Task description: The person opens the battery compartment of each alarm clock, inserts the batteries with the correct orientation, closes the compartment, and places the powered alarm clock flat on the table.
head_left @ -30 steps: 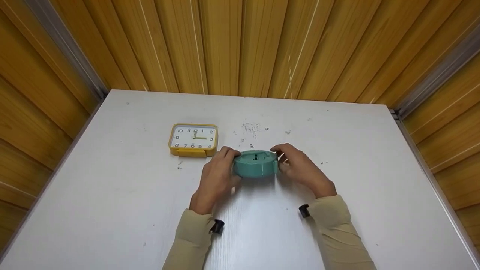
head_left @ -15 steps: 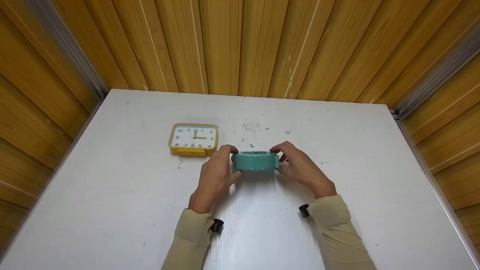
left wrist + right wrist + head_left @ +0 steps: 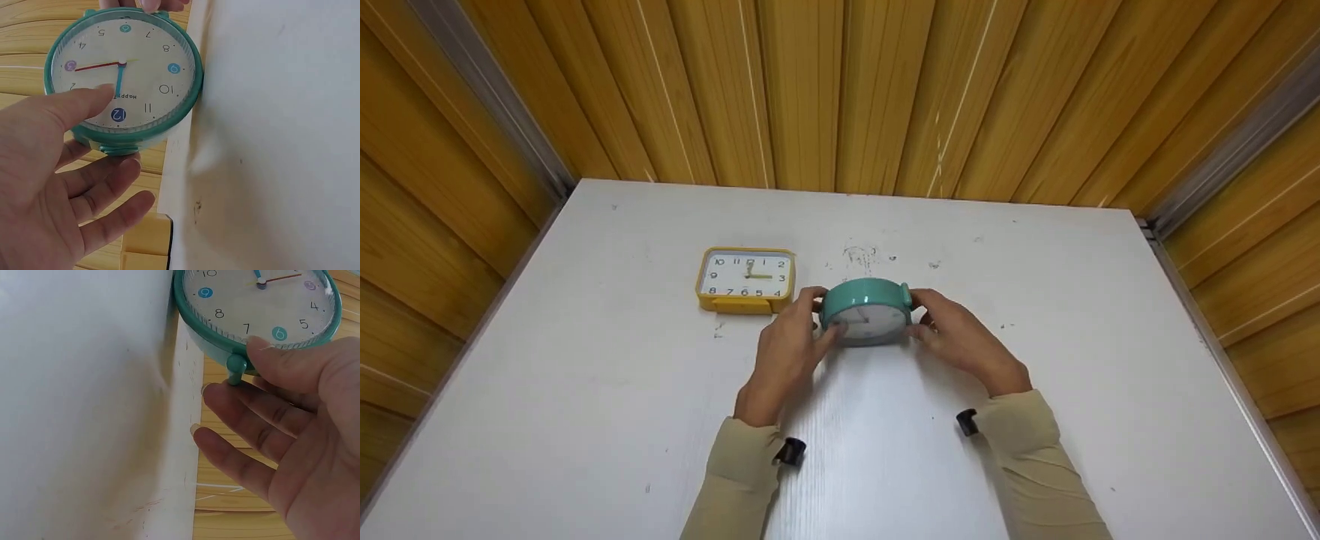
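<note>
Both hands hold a round teal alarm clock (image 3: 867,292) near the middle of the white table. In the head view its face tilts down toward me, with the rim uppermost. My left hand (image 3: 786,358) grips the 12 side, and the left wrist view shows its thumb across the white dial (image 3: 152,62) with fingers behind. On the opposite side, my right hand (image 3: 966,337) pinches the edge near 6 and 7, beside a small teal foot (image 3: 236,367). The clock's back is hidden. It cannot be told whether its lower edge touches the table.
A yellow rectangular clock (image 3: 745,279) lies face up on the white table (image 3: 622,390), just left of the left hand. Wood-patterned panels (image 3: 802,97) enclose the table at the back and both sides. Dark scuffs mark the surface behind the teal clock.
The teal clock has turned over in both hands: its back showed first, then mostly its rim, and now its dial faces me. The hands moved only slightly; the yellow clock stayed put.
</note>
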A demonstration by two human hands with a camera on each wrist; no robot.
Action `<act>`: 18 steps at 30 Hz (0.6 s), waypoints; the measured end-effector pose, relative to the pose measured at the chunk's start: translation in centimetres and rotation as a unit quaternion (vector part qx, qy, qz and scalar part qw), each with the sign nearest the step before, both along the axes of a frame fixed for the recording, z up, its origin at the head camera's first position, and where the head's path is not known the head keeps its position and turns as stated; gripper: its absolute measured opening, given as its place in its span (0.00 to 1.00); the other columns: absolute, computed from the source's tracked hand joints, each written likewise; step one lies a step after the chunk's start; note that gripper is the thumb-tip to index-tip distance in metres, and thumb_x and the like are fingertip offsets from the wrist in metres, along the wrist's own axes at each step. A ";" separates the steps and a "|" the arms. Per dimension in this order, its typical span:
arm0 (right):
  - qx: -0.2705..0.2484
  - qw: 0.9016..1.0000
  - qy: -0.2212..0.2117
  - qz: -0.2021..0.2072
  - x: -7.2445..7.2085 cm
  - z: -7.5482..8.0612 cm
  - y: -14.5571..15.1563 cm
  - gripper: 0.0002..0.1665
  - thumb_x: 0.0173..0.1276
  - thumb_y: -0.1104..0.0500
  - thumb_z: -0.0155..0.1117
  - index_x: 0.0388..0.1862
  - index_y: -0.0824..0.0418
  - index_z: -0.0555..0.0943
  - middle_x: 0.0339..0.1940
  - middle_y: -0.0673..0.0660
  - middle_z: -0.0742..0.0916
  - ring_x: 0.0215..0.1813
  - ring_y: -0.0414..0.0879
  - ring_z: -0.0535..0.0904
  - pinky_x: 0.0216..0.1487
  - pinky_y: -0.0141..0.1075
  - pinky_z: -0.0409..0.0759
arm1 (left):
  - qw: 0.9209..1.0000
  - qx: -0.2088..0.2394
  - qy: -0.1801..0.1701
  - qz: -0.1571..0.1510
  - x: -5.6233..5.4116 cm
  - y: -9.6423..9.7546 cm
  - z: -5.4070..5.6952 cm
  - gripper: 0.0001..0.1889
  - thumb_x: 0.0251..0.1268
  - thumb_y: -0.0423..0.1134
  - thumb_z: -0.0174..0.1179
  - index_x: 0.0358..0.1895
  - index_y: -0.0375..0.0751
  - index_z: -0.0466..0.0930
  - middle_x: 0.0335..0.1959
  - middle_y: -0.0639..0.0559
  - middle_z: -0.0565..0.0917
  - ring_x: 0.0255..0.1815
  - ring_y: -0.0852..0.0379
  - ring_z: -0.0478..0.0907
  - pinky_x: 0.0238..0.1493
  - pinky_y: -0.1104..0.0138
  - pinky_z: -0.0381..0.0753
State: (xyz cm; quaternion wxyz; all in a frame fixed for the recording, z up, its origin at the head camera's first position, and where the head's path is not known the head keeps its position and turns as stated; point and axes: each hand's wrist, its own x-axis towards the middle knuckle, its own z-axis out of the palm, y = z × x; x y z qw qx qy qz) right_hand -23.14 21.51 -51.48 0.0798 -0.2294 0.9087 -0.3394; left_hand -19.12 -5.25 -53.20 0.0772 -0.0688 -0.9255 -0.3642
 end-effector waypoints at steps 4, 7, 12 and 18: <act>-0.004 1.000 -0.017 0.001 0.0 0.2 0.0 0.30 0.79 0.62 0.67 0.75 0.61 0.71 0.64 0.59 0.83 0.52 0.52 0.83 0.58 0.51 0.80 | 1.000 0.006 -0.003 -0.004 0.0 -0.1 -0.1 0.30 0.74 0.46 0.70 0.72 0.43 0.71 0.56 0.45 0.87 0.47 0.51 0.84 0.47 0.54 0.83; -0.010 1.000 -0.025 0.003 0.1 0.3 0.1 0.29 0.79 0.61 0.66 0.75 0.61 0.71 0.63 0.58 0.83 0.50 0.51 0.83 0.58 0.50 0.79 | 1.000 0.010 -0.008 -0.010 0.1 0.0 0.1 0.30 0.76 0.45 0.68 0.75 0.43 0.70 0.59 0.43 0.86 0.50 0.49 0.85 0.51 0.52 0.83; -0.007 1.000 -0.029 0.006 0.0 0.2 0.3 0.27 0.80 0.61 0.65 0.73 0.64 0.72 0.62 0.59 0.84 0.50 0.50 0.82 0.58 0.51 0.79 | 0.999 0.014 -0.025 -0.018 0.2 0.0 0.3 0.32 0.80 0.41 0.63 0.81 0.43 0.65 0.70 0.42 0.80 0.64 0.46 0.82 0.64 0.49 0.79; -0.002 1.000 -0.028 0.002 -0.1 0.1 0.1 0.25 0.82 0.59 0.62 0.74 0.63 0.72 0.59 0.58 0.86 0.51 0.50 0.81 0.59 0.51 0.78 | 1.000 0.001 -0.024 -0.004 0.2 0.0 0.3 0.30 0.82 0.41 0.61 0.81 0.42 0.67 0.65 0.43 0.84 0.63 0.45 0.82 0.63 0.48 0.79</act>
